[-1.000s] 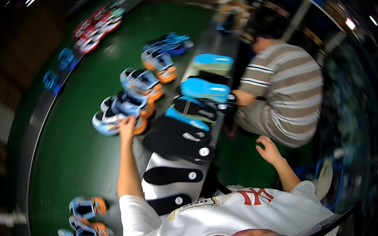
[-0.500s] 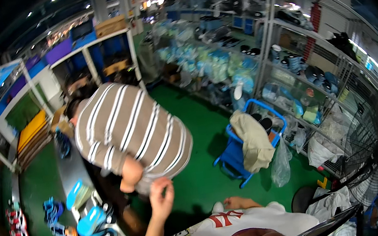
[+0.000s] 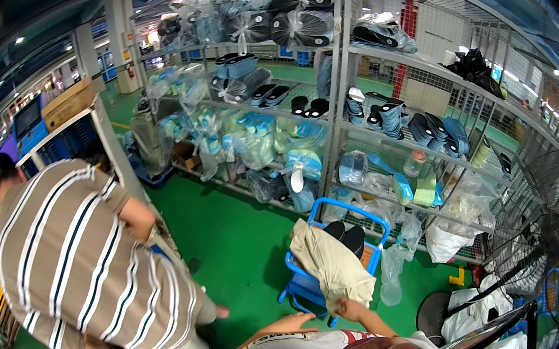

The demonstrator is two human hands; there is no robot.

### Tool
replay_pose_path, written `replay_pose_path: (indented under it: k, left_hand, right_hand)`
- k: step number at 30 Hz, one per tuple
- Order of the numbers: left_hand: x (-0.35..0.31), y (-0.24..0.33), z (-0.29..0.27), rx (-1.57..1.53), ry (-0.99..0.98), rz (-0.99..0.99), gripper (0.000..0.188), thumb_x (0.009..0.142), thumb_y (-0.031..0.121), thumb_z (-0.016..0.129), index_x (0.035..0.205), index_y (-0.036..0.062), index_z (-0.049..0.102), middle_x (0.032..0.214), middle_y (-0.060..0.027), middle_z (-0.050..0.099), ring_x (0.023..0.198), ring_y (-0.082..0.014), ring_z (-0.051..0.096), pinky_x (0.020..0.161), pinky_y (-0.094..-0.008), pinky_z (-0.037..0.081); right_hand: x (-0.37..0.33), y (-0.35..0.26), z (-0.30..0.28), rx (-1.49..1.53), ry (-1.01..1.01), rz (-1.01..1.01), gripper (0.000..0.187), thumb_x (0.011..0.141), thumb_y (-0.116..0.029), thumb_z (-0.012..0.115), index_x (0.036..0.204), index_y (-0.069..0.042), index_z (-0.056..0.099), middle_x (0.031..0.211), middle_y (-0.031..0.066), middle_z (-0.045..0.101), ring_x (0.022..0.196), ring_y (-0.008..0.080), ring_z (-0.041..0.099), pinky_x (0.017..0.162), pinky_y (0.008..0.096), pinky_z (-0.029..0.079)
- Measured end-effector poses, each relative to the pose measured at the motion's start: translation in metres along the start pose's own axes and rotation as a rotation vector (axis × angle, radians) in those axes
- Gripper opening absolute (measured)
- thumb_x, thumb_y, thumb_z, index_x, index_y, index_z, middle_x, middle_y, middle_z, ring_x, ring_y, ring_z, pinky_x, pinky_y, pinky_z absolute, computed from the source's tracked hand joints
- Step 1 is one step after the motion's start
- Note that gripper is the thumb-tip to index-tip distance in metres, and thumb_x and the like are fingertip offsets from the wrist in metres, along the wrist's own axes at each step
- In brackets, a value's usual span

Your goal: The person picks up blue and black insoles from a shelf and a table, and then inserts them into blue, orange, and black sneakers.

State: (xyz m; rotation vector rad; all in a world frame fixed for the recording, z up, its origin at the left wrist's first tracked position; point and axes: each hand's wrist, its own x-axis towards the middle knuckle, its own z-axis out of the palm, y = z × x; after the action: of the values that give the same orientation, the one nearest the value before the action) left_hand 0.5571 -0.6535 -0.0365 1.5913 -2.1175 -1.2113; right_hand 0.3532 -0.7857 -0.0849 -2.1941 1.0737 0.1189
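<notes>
My left hand (image 3: 293, 323) is held low in front of my white shirt, its fingers stretched out and nothing seen in them. To its right, my right hand (image 3: 352, 309) has its fingers curled at the lower edge of a khaki cloth (image 3: 329, 266). Whether it grips the cloth or only overlaps it in view, I cannot tell. The cloth is draped over a blue metal-framed chair (image 3: 377, 224). Beside the cloth on the chair lies a pair of black shoe-shaped pieces (image 3: 352, 239).
A co-worker in a striped shirt (image 3: 88, 261) bends forward at the left. Metal racks (image 3: 352, 96) with bagged soles and footwear parts line the far side. A black fan (image 3: 544, 226) stands at the right, near a round black stool (image 3: 433, 316). A clear plastic bag (image 3: 393, 275) hangs by the chair.
The view has swung to the right. My raised left hand has come down to my front. My right hand now appears by the khaki cloth. The co-worker's arms have shifted.
</notes>
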Motion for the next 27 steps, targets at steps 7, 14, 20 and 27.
replay_pose_path:
  k: [7, 14, 20, 27]
  left_hand:
    - [0.053, -0.092, -0.089, -0.088, -0.213, -0.072, 0.046, 0.083, 0.036, 0.038, 0.124, 0.0166, 0.030, 0.124, -0.0151, 0.031, 0.110, -0.0304, 0.036, 0.089, -0.0400, 0.030]
    - [0.030, -0.165, -0.260, -0.037, 0.000, -0.005, 0.059, 0.075, 0.046, 0.049, 0.114, 0.0012, 0.041, 0.107, -0.0221, 0.047, 0.100, -0.0352, 0.045, 0.084, -0.0371, 0.037]
    - [0.084, -0.191, -0.340, 0.036, 0.214, 0.012, 0.058, 0.075, 0.044, 0.052, 0.113, 0.0015, 0.042, 0.107, -0.0210, 0.047, 0.096, -0.0302, 0.048, 0.081, -0.0345, 0.039]
    - [0.133, -0.245, -0.300, -0.268, 0.102, 0.065, 0.050, 0.076, 0.037, 0.055, 0.107, -0.0009, 0.046, 0.091, -0.0157, 0.054, 0.084, -0.0210, 0.052, 0.072, -0.0298, 0.043]
  right_hand:
    - [0.051, -0.001, 0.007, 0.095, -0.192, 0.168, 0.036, 0.071, -0.030, 0.052, 0.099, -0.006, 0.053, 0.089, 0.0197, 0.056, 0.081, 0.0317, 0.053, 0.071, 0.0361, 0.042]
    - [0.159, -0.057, -0.050, 0.184, 0.021, 0.133, 0.033, 0.075, -0.029, 0.047, 0.097, -0.005, 0.054, 0.084, 0.0206, 0.056, 0.072, 0.0295, 0.053, 0.066, 0.0375, 0.042]
    - [0.184, -0.054, -0.181, 0.164, 0.590, 0.201, 0.037, 0.075, -0.025, 0.058, 0.106, -0.006, 0.049, 0.093, 0.0135, 0.056, 0.076, 0.0226, 0.056, 0.066, 0.0322, 0.046]
    - [0.198, -0.051, -0.369, 0.003, 1.070, 0.057, 0.039, 0.079, -0.020, 0.051, 0.114, -0.004, 0.040, 0.096, 0.0152, 0.053, 0.080, 0.0224, 0.054, 0.072, 0.0299, 0.042]
